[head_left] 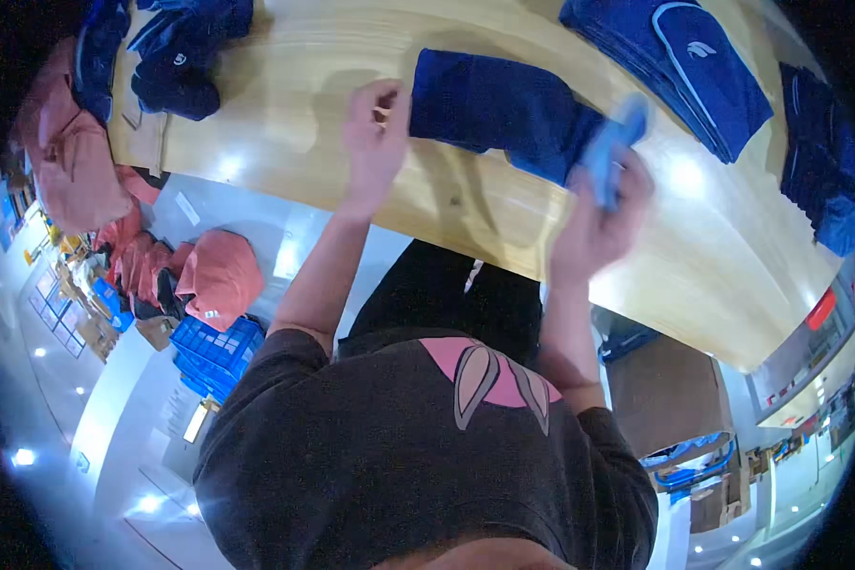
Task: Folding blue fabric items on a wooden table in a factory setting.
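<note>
A folded dark blue garment (503,109) lies on the wooden table (285,95) in front of me. My left hand (375,138) hovers at its left edge, fingers curled loosely, with nothing clearly in it. My right hand (603,214) is raised at the garment's right end and grips a light blue piece of fabric (616,142), which looks like part of the same garment.
A stack of folded blue garments (684,66) lies at the far right, more blue clothing (826,161) beyond it. Dark blue garments (176,52) sit at the far left. Salmon clothes (76,161) and a blue crate (217,351) are on the floor at left.
</note>
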`<state>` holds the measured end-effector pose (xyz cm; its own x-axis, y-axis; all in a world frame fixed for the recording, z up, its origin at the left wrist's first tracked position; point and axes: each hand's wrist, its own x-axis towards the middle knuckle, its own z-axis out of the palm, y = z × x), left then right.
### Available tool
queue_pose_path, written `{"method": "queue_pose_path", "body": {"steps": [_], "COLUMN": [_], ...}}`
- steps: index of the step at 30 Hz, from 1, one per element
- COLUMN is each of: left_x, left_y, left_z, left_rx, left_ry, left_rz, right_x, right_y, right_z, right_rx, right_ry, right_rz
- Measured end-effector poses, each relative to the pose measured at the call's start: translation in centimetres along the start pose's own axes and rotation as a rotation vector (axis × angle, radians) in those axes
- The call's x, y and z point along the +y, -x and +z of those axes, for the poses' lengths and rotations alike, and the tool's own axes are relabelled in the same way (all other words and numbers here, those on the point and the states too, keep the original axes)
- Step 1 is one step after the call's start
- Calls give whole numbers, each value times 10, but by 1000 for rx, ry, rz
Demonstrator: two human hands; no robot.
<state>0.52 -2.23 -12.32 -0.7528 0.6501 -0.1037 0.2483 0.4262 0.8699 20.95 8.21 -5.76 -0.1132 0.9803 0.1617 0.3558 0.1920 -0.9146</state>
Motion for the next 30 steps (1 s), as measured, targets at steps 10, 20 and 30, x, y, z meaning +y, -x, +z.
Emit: {"method": "queue_pose_path", "body": {"steps": [10, 20, 30], "left_x": [-17, -1, 7], "left_y": [-5, -14, -6], "left_z": [16, 37, 20], "left_rx": [-28, -179, 29], "left_ry": [38, -236, -419], "left_rz": [-219, -89, 439], "right_x": [48, 97, 83], "right_y": [21, 15, 1], "right_z": [48, 14, 4], "right_rx": [-502, -278, -68], "right_ry": [199, 490, 132], "right_rz": [-223, 222, 156]}}
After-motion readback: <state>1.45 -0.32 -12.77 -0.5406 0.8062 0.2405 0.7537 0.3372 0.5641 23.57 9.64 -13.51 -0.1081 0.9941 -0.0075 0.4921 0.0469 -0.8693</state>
